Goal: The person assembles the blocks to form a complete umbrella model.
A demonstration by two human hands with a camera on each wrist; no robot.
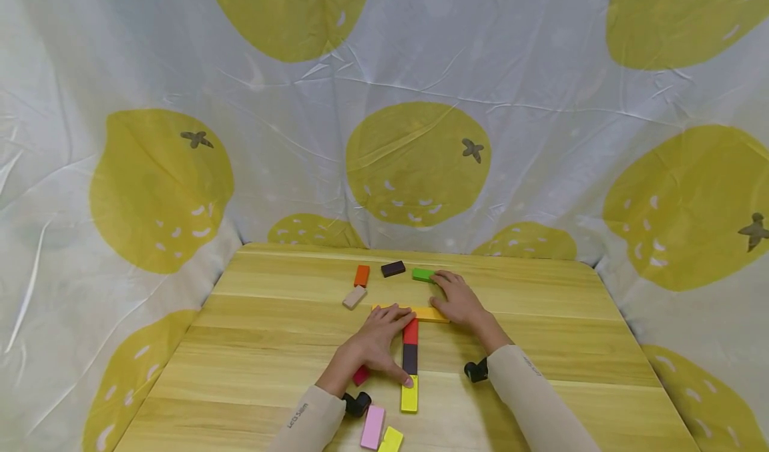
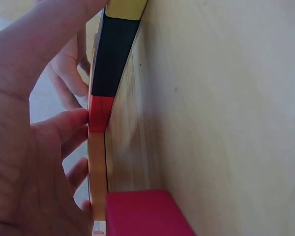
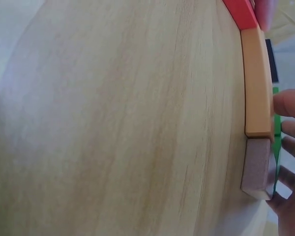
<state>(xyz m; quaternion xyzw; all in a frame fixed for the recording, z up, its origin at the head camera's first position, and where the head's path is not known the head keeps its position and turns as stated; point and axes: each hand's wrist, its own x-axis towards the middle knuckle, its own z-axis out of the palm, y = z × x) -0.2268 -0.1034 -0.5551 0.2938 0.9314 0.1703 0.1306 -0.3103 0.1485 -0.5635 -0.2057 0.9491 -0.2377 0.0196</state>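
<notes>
Wooden blocks lie in a T: an orange bar across, then a red block, a black block and a yellow block toward me. My left hand is spread over the left of the T, thumb at the yellow block, fingertips along the orange bar. My right hand reaches over the bar's right end, loosely bent fingers at a green block. In the right wrist view, a purplish block stands at the bar's end beside this hand; the hand hides it from the head view.
At the back lie a dark block, an orange-red block and a pale block. Near the left wrist lie a crimson block, a pink block and another yellow block. A lemon-print curtain hangs behind the table.
</notes>
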